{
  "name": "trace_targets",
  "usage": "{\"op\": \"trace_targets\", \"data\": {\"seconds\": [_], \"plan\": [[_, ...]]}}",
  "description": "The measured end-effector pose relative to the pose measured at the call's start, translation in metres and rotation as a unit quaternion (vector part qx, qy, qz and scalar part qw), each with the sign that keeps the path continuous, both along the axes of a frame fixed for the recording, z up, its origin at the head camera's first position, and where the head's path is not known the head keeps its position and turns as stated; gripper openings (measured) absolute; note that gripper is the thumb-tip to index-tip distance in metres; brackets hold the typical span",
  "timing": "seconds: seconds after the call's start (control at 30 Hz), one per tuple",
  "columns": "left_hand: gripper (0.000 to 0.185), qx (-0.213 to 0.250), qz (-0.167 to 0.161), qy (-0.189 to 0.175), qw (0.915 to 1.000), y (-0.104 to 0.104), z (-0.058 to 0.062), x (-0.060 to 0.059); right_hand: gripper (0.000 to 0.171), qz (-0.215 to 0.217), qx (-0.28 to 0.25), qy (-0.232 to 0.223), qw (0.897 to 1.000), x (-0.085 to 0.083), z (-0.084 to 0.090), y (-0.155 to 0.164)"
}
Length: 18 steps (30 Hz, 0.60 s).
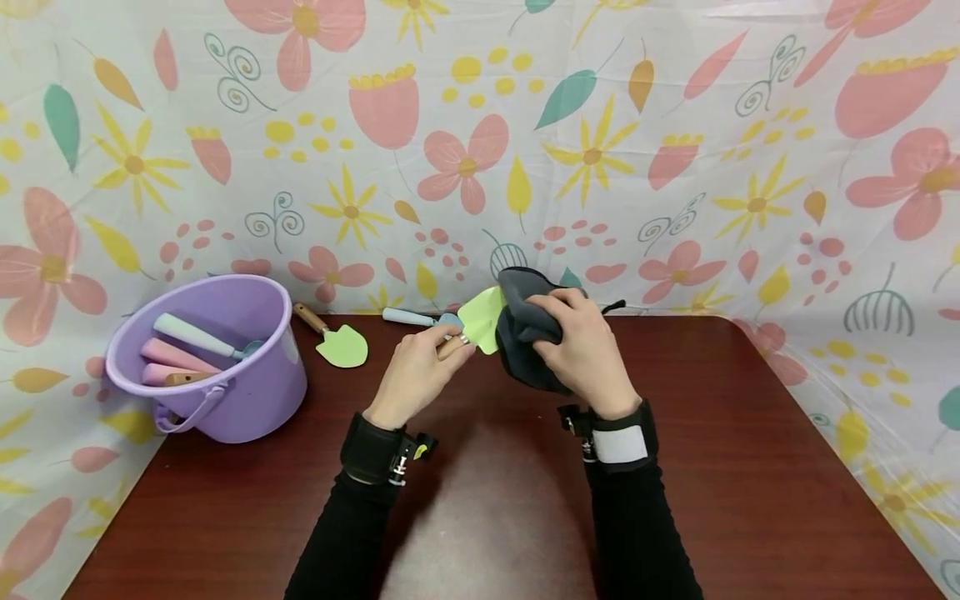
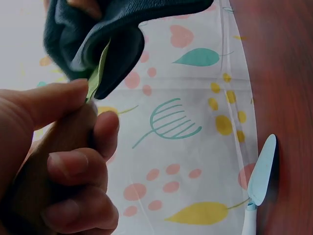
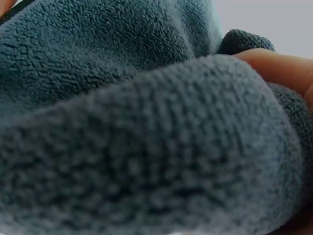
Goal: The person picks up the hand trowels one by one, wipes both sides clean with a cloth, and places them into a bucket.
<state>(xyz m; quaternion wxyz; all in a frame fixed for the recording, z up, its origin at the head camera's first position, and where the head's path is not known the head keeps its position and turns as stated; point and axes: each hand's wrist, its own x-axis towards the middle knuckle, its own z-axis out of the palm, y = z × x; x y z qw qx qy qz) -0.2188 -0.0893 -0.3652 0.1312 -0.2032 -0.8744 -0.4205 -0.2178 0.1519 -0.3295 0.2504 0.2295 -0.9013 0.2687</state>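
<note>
My left hand (image 1: 412, 375) grips the wooden handle (image 2: 63, 147) of a small toy shovel with a light green blade (image 1: 481, 318). In my right hand (image 1: 588, 350) is a bunched dark grey cloth (image 1: 525, 329), fuzzy like a towel. The cloth meets the far side of the green blade, and in the left wrist view it folds around the blade's edge. Cloth fills most of the right wrist view (image 3: 146, 147), hiding most of the fingers there.
A purple bucket (image 1: 277, 367) at the left holds several tools with pink, pale and wooden handles. Beside it lies another green shovel (image 1: 343, 346) with a wooden handle. A pale blue trowel (image 1: 408, 317) lies at the table's back edge, before the flowered curtain (image 1: 465, 167).
</note>
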Motion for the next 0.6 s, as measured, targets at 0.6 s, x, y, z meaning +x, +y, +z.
{"op": "trace_targets", "data": {"seconds": [0.6], "plan": [[0.021, 0.028, 0.008, 0.028, 0.9992, 0.007, -0.004, -0.001, 0.051, -0.006, -0.022, -0.027, 0.999, -0.002, -0.006, -0.022]]}}
